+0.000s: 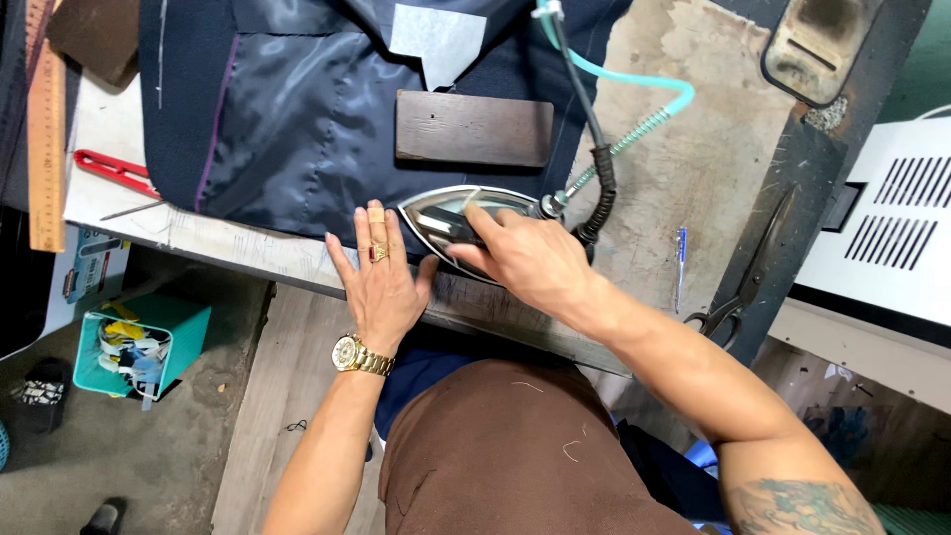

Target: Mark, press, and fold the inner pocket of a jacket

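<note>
From above, we see a worn work surface (693, 168) with a dark blue garment (287, 139) spread on it, a wooden block (474, 128) on the cloth and big scissors (745, 282) off to the right. Our right hand (530, 260) has its fingers closed around the handle of the iron (436, 213), which sits on the garment's near edge, while our left hand (379, 282) lies flat and open just beside it. We think the iron is heavy and hot, so only the handle is safe to hold, and the cloth is soft and a bit slippery.
</note>
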